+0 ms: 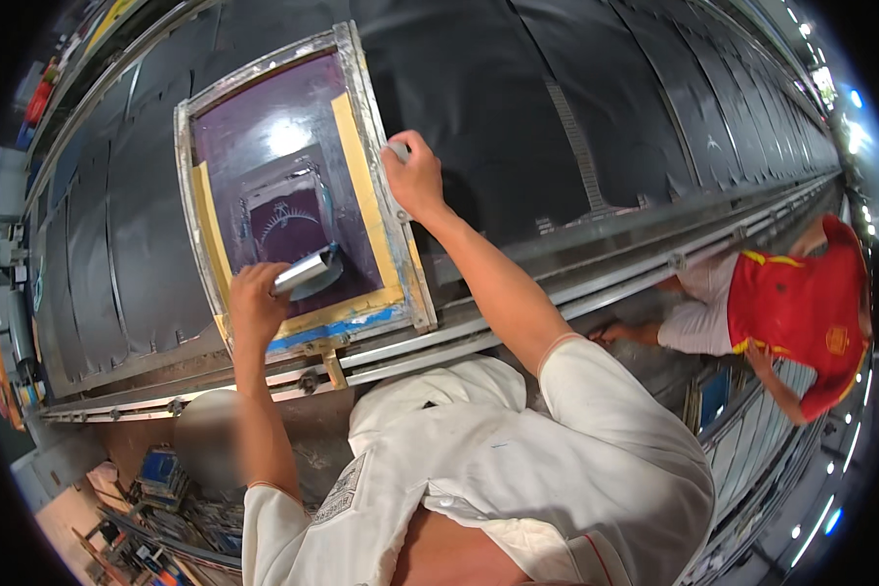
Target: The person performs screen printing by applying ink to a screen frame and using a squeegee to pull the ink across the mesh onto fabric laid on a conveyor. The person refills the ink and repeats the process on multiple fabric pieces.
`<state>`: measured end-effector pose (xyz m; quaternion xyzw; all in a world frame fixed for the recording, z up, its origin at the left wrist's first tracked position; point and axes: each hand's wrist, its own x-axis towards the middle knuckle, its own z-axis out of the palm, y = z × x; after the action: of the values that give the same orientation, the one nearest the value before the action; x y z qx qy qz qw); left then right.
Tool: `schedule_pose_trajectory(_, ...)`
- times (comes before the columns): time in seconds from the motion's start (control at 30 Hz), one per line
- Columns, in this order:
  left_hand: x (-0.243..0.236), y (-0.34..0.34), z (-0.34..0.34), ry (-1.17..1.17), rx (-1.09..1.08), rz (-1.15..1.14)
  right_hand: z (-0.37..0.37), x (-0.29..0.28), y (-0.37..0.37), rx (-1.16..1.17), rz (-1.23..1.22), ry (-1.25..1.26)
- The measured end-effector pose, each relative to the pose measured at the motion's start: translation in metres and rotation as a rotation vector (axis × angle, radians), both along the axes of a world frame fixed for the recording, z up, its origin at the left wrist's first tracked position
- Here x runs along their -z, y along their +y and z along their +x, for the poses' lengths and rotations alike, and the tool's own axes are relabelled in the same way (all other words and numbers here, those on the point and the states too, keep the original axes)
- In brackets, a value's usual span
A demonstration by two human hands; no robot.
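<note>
A screen-printing frame with worn metal sides lies on the black-covered table. Its purple mesh has yellow tape along the edges and a fine curved pattern in the middle. My left hand is closed round the metal handle of a squeegee, whose blade end meets the mesh near the frame's near end. Dark wet ink shows around the blade. At the frame's right side, my right hand is closed on a small pale piece; its fingers partly hide what this is.
Long black panels run left and right along the table. A metal rail borders its near edge. At right, a person in a red shirt stands beside the rail. Stacked frames sit at the lower left.
</note>
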<state>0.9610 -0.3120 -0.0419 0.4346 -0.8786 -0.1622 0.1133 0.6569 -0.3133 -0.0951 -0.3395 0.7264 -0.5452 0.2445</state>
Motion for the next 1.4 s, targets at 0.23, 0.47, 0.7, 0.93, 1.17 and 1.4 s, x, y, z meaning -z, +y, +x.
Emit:
schedule_pose_trajectory(0.23, -0.001, -0.019, 0.009, 0.089, 0.101, 0.017, -0.004, -0.003, 0.001, 0.058, 0.028, 0.182)
schedule_pose_trajectory(0.47, 0.011, -0.036, 0.013, 0.052, 0.152, 0.071, 0.001, 0.021, -0.008, -0.004, 0.205, 0.219)
schedule_pose_trajectory(0.7, 0.003, -0.151, -0.019, -0.003, 0.202, 0.066, 0.030, -0.070, -0.075, -0.744, 0.191, 0.440)
schedule_pose_trajectory(0.93, 0.030, -0.106, -0.008, 0.199, 0.122, -0.050, 0.091, -0.018, -0.047, -0.837, 0.164, 0.861)
schedule_pose_trajectory(1.17, 0.022, -0.124, 0.003, 0.077, 0.213, 0.031, 0.097, -0.037, -0.052, -0.905, 0.234, 0.848)
schedule_pose_trajectory(1.4, 0.041, -0.105, 0.008, 0.163, 0.172, -0.072, 0.101, -0.023, -0.043, -0.900, 0.161, 0.837)
